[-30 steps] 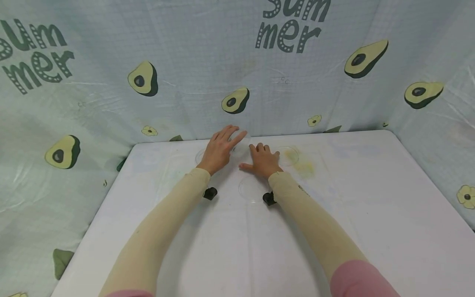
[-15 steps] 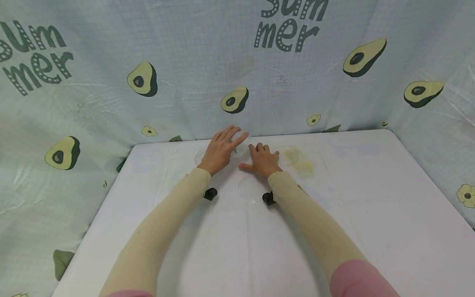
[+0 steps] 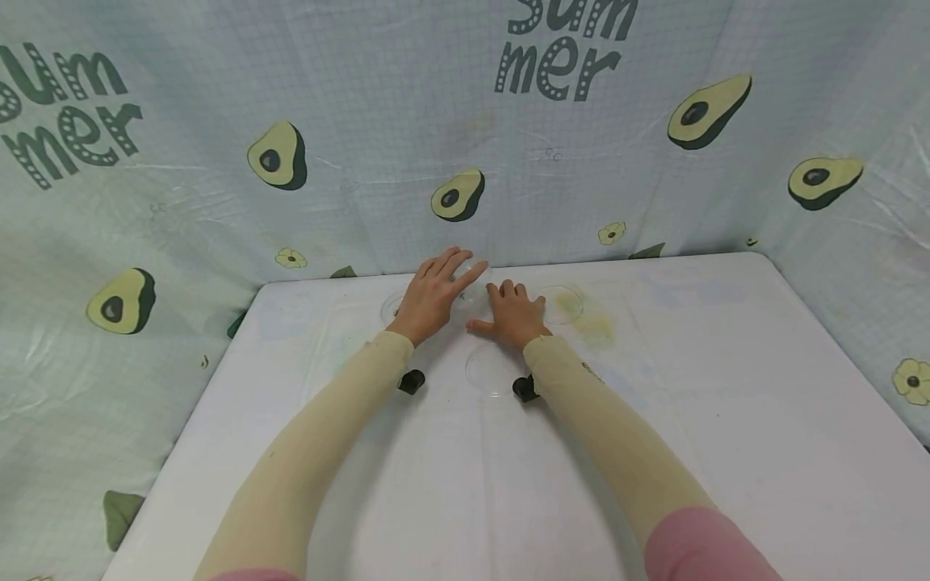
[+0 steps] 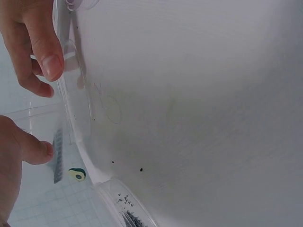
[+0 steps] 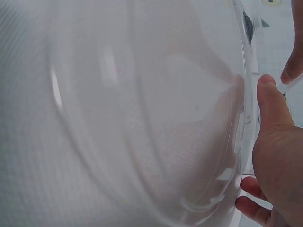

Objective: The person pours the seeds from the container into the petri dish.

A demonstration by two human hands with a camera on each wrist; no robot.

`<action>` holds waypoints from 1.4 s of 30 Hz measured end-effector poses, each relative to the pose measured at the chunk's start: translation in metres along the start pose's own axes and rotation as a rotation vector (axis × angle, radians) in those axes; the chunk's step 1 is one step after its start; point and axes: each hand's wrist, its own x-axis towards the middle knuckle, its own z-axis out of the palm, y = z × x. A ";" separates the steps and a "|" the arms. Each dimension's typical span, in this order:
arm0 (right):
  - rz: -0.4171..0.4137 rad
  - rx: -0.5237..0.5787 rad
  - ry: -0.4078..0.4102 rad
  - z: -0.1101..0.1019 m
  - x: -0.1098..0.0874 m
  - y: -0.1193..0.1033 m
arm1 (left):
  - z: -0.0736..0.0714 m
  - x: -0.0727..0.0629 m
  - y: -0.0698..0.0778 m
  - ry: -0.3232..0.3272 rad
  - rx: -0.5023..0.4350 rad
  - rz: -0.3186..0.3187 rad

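Note:
My left hand is raised at the far middle of the table. Its thumb and fingers hold a tilted clear dish, and a strip of small dark grains shows by the thumb in the left wrist view. Spread out just to its right, my right hand rests low, thumb and fingertips at the rim of another clear dish standing on the table. In the right wrist view this right hand has its thumb straight, with two fingertips close to the table.
A clear dish with black grains stands left of my hands. Another round clear dish is at right, and one lies nearer me. Several black specks dot the white table. A printed curtain rises behind.
My left thumb and fingers have dipped slightly to the right with the clear dish. The right hand has stayed in place. The head view has shifted a little.

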 end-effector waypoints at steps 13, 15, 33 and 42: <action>0.006 0.009 -0.008 0.000 -0.001 0.000 | 0.000 0.002 0.000 0.024 0.019 0.020; 0.006 0.011 -0.009 0.000 -0.001 -0.001 | -0.001 0.001 0.000 0.027 0.025 0.025; 0.008 0.006 0.003 0.002 0.002 0.001 | -0.008 0.002 -0.001 0.023 0.053 0.057; 0.003 0.015 -0.004 0.002 0.001 0.001 | -0.008 0.003 -0.002 0.044 0.066 0.051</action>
